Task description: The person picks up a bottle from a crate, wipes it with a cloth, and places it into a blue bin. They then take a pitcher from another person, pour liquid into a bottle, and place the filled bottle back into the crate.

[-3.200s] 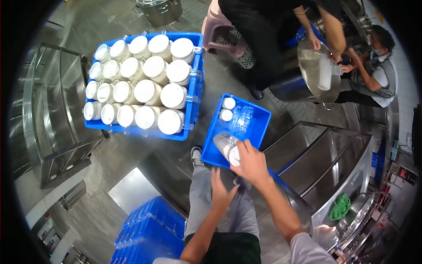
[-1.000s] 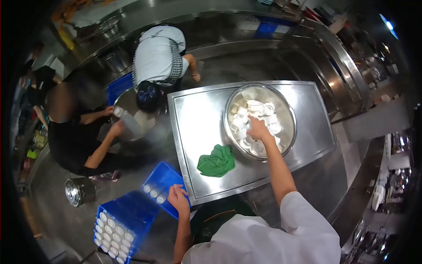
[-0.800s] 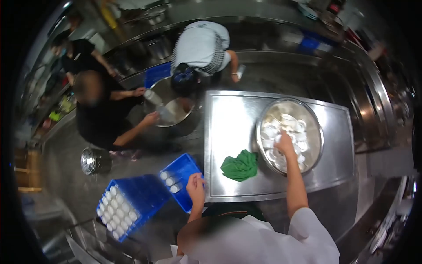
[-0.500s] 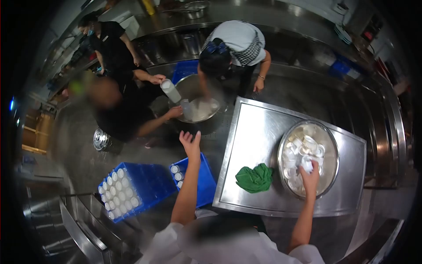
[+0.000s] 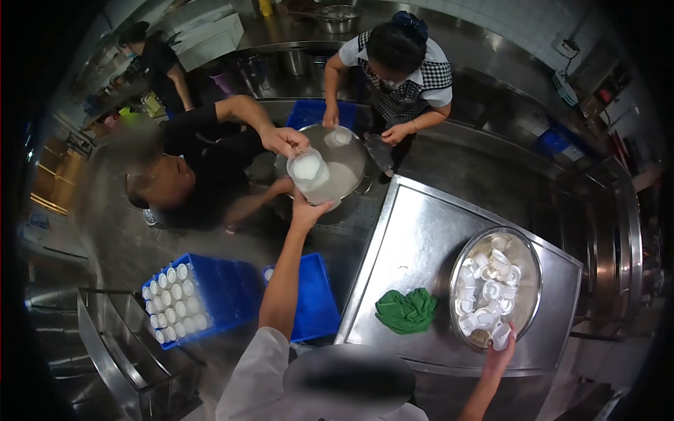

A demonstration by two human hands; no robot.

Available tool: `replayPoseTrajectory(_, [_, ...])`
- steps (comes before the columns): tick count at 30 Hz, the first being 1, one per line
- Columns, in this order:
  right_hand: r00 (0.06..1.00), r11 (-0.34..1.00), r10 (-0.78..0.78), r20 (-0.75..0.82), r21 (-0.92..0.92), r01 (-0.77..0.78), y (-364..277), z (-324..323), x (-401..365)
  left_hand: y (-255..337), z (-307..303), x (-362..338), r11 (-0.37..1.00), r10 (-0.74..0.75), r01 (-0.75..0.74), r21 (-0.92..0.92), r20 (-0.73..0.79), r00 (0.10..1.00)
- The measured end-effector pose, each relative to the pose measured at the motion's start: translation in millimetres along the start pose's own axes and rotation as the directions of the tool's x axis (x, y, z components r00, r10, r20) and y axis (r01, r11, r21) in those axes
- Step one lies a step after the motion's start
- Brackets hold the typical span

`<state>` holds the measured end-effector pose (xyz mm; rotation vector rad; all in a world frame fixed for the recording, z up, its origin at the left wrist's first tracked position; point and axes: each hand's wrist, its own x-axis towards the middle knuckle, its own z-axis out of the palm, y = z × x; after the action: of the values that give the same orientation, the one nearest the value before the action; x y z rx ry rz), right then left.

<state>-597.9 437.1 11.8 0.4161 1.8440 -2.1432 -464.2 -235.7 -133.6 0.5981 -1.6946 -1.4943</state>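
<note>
My left hand (image 5: 309, 212) reaches forward with its fingers round the lower end of a translucent plastic jug (image 5: 316, 184) holding something white. A co-worker's hand (image 5: 286, 142) also grips the jug near its rim. Behind and below it is a large round metal pot (image 5: 359, 151) with whitish contents. At the near edge of a steel bowl (image 5: 539, 281), my right hand (image 5: 500, 354) pinches a white plastic cap (image 5: 500, 337). Several similar white caps (image 5: 491, 289) lie in that bowl.
The bowl and a crumpled green cloth (image 5: 407, 311) rest on a steel table (image 5: 400, 231). On the left, a blue crate (image 5: 228, 295) holds several white-capped bottles (image 5: 175, 302); beside it is another blue crate (image 5: 312, 295). Another person (image 5: 400, 70) leans over the pot, holding containers.
My left hand has moved forward and now meets the jug, which the co-worker has brought towards me. My right hand has drawn back to the bowl's near rim with a cap.
</note>
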Motion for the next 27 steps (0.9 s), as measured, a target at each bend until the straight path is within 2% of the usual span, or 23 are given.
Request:
replayPoseTrajectory(2, [0.998,0.999,-0.039,0.047,0.023,0.038,-5,39,-10,32,38,-14,0.979,-0.014,0.009,-0.202,-0.026,1.0])
replayPoseTrajectory(3, [0.992,0.997,-0.071,0.102,0.048,0.066,-7,61,-17,49,50,-24,0.978,-0.016,0.011,-0.21,-0.023,1.0])
replayPoseTrajectory(5, [0.965,0.994,-0.079,0.248,-0.056,0.096,-21,105,-36,80,69,-43,0.991,0.046,-0.029,0.132,-0.124,0.991])
replayPoseTrajectory(7, [0.919,0.954,-0.184,0.348,-0.162,0.252,-20,150,-42,99,90,-64,0.996,0.062,-0.052,0.071,-0.153,0.986])
replayPoseTrajectory(8, [0.866,0.877,-0.271,0.419,-0.263,0.402,-32,182,-58,104,100,-77,0.997,0.071,-0.068,0.019,-0.182,0.981])
replayPoseTrajectory(10, [0.773,0.794,-0.329,0.542,-0.284,0.537,-54,243,-86,106,115,-104,0.997,0.036,-0.046,-0.055,-0.179,0.983])
replayPoseTrajectory(13, [0.506,0.445,-0.54,0.672,-0.282,0.85,-84,312,-117,131,129,-138,0.993,0.072,-0.089,-0.075,-0.211,0.975])
replayPoseTrajectory(14, [0.408,0.318,-0.575,0.709,-0.267,0.91,-99,333,-132,151,134,-145,0.993,0.072,-0.09,-0.075,-0.212,0.975])
replayPoseTrajectory(15, [0.406,0.317,-0.575,0.71,-0.265,0.911,-109,349,-141,174,138,-149,0.996,0.057,-0.073,-0.056,-0.246,0.968])
replayPoseTrajectory(16, [0.336,0.229,-0.55,0.765,-0.249,0.941,-117,362,-151,186,138,-157,0.998,0.042,-0.055,-0.037,-0.278,0.96])
replayPoseTrajectory(17, [0.267,0.141,-0.516,0.814,-0.226,0.964,-119,368,-160,187,133,-168,0.998,0.013,0.004,0.065,-0.257,0.966])
replayPoseTrajectory(18, [0.266,0.141,-0.518,0.813,-0.225,0.964,-118,370,-166,183,132,-177,0.998,0.015,0.002,0.065,-0.257,0.966])
replayPoseTrajectory(20, [0.26,-0.049,-0.442,0.858,-0.313,0.949,-118,371,-179,185,131,-191,1.0,-0.014,0.012,-0.009,-0.227,0.974])
replayPoseTrajectory(21, [0.244,-0.097,-0.443,0.863,-0.316,0.944,-113,368,-180,193,129,-197,1.0,-0.008,0.012,0.017,-0.216,0.976])
replayPoseTrajectory(22, [0.243,-0.097,-0.444,0.862,-0.316,0.944,-110,363,-183,202,128,-203,1.0,-0.007,0.01,0.016,-0.216,0.976])
replayPoseTrajectory(24, [0.292,-0.106,-0.458,0.84,-0.378,0.92,-106,352,-189,228,126,-210,0.95,0.169,-0.112,0.29,-0.18,0.969])
replayPoseTrajectory(25, [0.289,-0.107,-0.46,0.839,-0.376,0.92,-105,349,-190,227,127,-214,0.95,0.172,-0.115,0.29,-0.181,0.968])
replayPoseTrajectory(27, [0.297,-0.098,-0.44,0.848,-0.373,0.922,-104,339,-195,227,130,-225,0.959,0.074,-0.026,0.282,-0.16,0.984])
